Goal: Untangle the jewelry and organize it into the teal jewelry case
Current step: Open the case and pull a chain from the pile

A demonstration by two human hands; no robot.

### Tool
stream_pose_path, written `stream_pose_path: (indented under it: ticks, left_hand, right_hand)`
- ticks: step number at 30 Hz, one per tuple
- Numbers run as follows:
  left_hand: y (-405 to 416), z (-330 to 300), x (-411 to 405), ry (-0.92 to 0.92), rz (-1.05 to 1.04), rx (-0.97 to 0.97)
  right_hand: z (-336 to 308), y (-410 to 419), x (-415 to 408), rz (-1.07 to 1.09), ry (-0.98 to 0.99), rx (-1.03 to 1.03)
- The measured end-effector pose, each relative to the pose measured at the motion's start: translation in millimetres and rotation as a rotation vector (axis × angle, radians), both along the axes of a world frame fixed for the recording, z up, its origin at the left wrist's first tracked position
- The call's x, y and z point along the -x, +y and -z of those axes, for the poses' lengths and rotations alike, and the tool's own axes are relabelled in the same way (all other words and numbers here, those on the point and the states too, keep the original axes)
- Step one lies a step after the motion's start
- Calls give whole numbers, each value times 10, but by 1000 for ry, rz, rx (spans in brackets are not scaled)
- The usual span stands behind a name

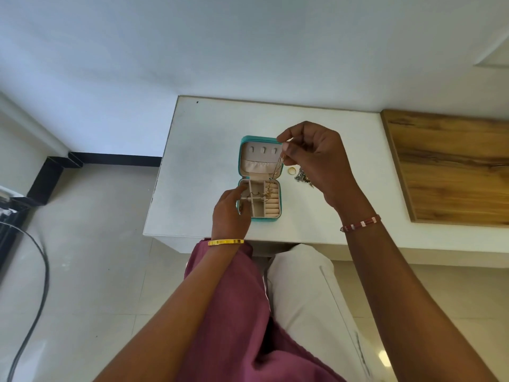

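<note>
We see a small teal jewelry case with rounded corners lying open on a smooth white table, its lining a soft, pale beige like velvet; the raised lid shows three small hook tabs above a gathered fabric pocket, and the base is split by padded dividers into compartments, with a row of plump ring rolls along its right side. Our right hand is held above the lid's right edge, thumb and fingertips pinched together on a thin gold chain necklace that hangs down in fine, glinting strands, its lower end and a small gold pendant reaching into the base near the middle divider. Our left hand rests on the left side of the base, fingers loosely extended over the left compartments; we cannot tell whether it holds anything. Just right of the case a plain gold ring lies on the table, and beside it a knotted cluster of silvery jewelry, partly hidden behind the right hand. A wood-grain panel adjoins the table on the right, with pale glossy floor tiles below and white walls behind
</note>
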State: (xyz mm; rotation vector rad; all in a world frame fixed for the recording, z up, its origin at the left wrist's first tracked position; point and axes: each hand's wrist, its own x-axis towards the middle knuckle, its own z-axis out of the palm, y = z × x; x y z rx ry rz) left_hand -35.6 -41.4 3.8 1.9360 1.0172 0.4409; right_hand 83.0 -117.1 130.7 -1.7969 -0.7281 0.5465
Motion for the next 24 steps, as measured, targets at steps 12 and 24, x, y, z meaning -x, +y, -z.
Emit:
stream_pose_path:
  ticks: [12, 24]
  left_hand:
    - [-55, -354, -192, -24, 92, 128]
    - [185, -310, -13, -23, 54, 134]
  right_hand:
    - [52, -31, 15, 28, -179, 42]
    - [378, -183, -147, 119, -360, 149]
